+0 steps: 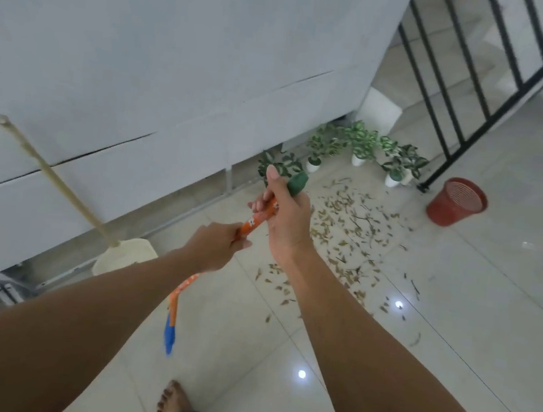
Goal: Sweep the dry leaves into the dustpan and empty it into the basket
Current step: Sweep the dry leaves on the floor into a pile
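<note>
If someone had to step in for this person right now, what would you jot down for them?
Left hand: closed around the orange broom handle, lower down.
Right hand: closed around the same handle just below its green cap.
Leaves: scattered on the tiled floor, ahead and to the right, none gathered yet.
Dustpan: cream, with a long stick, leaning by the wall on the left, untouched.
Basket: red, standing past the leaves near the railing.
Done: broom picked up.
Left: sweep the leaves together, fetch the dustpan, fill it, empty it into the basket.
</note>
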The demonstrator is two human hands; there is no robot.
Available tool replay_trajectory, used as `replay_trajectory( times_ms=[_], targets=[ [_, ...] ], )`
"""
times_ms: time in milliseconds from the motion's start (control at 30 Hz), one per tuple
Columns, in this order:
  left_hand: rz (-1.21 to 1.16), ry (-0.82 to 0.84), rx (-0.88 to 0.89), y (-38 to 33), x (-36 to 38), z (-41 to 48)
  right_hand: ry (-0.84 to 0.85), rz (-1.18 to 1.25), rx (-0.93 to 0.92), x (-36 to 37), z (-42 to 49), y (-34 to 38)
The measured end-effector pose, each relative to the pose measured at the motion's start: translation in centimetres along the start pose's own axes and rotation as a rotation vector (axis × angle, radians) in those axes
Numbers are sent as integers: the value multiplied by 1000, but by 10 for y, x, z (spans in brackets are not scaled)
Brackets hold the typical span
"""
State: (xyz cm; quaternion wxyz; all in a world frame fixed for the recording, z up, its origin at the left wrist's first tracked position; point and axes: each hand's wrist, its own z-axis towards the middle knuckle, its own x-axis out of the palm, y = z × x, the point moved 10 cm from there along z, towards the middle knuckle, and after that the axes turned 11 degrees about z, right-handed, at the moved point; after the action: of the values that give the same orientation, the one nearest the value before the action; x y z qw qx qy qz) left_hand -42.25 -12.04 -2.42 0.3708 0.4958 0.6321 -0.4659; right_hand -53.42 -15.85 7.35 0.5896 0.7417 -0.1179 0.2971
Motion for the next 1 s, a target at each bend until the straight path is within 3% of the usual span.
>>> replay_trajectory(
  times_ms=[200, 400, 667, 1000],
  targets=[
    [134, -13, 40, -128, 35, 0, -139, 119, -25, -132, -58, 70],
    [182, -50, 22, -222, 62, 3, -117, 285, -43, -218, -96, 130],
    [258, -70, -35, -275, 102, 18, -261, 396, 5, -294, -95, 144],
    [233, 65, -71, -298, 178, 59, -495, 432, 182, -395, -72, 107]
  ],
)
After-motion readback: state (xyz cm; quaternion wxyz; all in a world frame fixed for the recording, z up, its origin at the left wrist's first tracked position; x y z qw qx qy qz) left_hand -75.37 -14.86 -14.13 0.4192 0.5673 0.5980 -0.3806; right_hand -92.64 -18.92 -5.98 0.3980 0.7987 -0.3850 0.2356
